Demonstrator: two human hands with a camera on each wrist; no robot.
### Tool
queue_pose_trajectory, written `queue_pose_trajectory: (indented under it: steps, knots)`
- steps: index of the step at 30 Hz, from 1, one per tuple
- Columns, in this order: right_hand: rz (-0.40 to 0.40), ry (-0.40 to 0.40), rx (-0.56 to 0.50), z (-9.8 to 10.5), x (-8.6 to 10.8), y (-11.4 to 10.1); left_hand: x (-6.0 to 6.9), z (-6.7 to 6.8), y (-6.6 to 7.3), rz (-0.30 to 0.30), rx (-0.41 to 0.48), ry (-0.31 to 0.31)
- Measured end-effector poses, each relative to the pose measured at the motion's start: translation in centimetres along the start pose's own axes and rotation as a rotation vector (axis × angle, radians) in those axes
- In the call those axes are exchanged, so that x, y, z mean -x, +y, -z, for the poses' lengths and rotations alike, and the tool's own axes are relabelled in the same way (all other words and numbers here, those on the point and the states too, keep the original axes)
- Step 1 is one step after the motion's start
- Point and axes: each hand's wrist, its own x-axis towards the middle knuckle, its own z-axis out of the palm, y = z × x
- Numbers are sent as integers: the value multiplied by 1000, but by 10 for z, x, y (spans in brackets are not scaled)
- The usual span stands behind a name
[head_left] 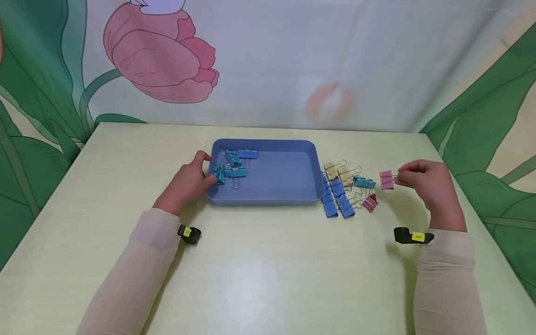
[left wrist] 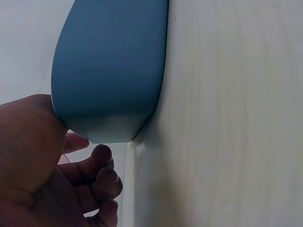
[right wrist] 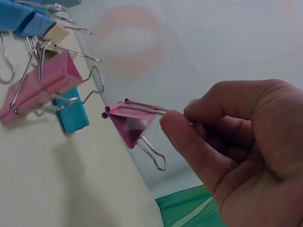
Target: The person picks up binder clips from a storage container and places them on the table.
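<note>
My right grip (head_left: 431, 190) pinches a pink binder clip (head_left: 386, 180) by a wire handle, above the bench (head_left: 293, 270), right of the clip cluster (head_left: 337, 188). My left grip (head_left: 186, 186) holds the blue tray (head_left: 278, 177) at its left end.

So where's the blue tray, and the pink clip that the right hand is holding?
Blue tray (head_left: 280, 174): head view, on a bare part of its floor.
Held pink clip (head_left: 387, 180): head view, on its pink body.

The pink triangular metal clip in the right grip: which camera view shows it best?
The right wrist view: the held pink clip appears large, its triangular profile clear. The head view shows it small; the left wrist view does not show it.
</note>
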Motion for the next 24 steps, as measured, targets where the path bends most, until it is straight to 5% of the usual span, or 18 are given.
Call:
queue_pose_trajectory:
  steps: [14, 24]
  knots:
    - [-24, -248, 85, -1, -8, 17, -1, -1, 1, 24, 5, -5]
    - [-48, -240, 91, -12, -13, 22, -1, 0, 0, 9, 3, -10]
